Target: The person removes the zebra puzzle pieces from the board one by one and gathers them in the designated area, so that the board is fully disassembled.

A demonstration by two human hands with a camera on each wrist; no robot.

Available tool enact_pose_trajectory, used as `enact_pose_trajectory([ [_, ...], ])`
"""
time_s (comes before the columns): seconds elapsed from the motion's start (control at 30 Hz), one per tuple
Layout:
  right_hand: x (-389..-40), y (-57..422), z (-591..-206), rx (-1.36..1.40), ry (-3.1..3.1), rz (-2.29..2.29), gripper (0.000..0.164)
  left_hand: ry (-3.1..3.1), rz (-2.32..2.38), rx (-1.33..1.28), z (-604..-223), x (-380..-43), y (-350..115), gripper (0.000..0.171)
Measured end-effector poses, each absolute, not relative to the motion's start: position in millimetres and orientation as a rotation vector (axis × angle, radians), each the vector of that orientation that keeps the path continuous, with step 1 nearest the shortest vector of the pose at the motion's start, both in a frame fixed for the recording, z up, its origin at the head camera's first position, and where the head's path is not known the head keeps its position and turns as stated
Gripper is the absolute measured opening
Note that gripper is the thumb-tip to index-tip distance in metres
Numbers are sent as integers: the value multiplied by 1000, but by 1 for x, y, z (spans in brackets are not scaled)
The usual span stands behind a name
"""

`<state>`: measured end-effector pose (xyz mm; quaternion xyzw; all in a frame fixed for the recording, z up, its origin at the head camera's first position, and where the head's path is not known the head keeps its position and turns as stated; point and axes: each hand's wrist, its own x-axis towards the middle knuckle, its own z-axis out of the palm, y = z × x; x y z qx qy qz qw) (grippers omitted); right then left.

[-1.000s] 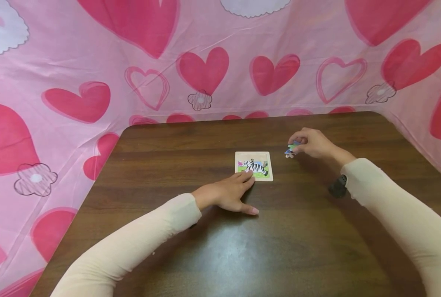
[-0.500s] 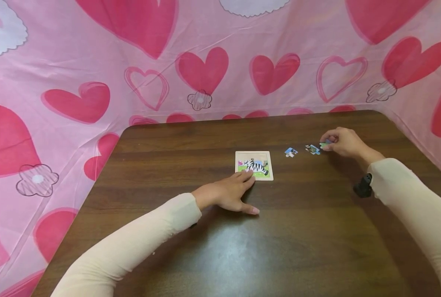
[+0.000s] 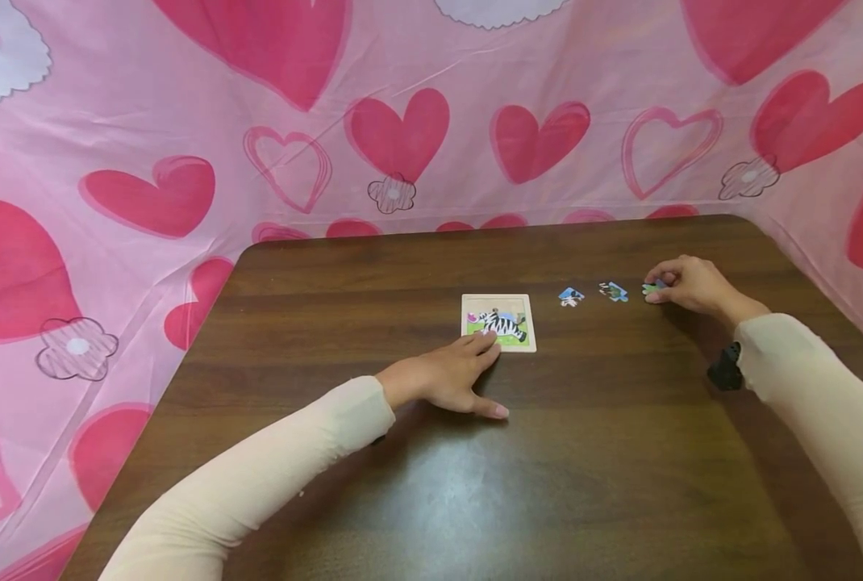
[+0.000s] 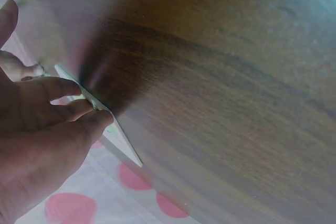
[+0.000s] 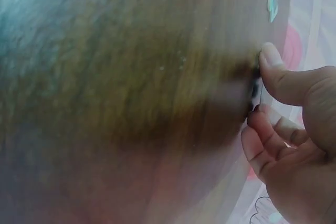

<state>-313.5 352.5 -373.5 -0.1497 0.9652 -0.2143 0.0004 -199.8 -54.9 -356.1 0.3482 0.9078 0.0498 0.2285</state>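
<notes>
A square zebra jigsaw puzzle board [image 3: 532, 348] lies on the table in the head view, partly filled with pieces. My left hand [image 3: 455, 377] rests on its lower left edge with fingers stretched out and thumb apart. In the left wrist view those fingers lie across the puzzle board's near edge [image 4: 128, 151]. Farther right, my right hand [image 3: 696, 284] pinches a green and blue puzzle piece [image 3: 652, 289] between thumb and fingers, low at the tabletop. Between board and right hand lie two loose pieces, a blue, black and white one [image 3: 571, 297] and a blue and dark one [image 3: 613, 291].
The brown wooden table [image 3: 562, 452] reaches back to a pink cloth [image 3: 468, 161] with red hearts, which hangs behind and on both sides. A small black device [image 3: 725, 369] sits at the right wrist.
My right hand has moved right, leaving two puzzle pieces laid apart in a row, with a third still pinched. The left hand has stayed on the board.
</notes>
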Motion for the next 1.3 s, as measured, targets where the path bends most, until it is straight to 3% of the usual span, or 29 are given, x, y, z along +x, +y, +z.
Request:
enact_pose_trajectory([
  [1.3, -314, 206, -353, -657, 2836, -1055, 26, 2496, 135, 933, -355, -200, -53, 104],
])
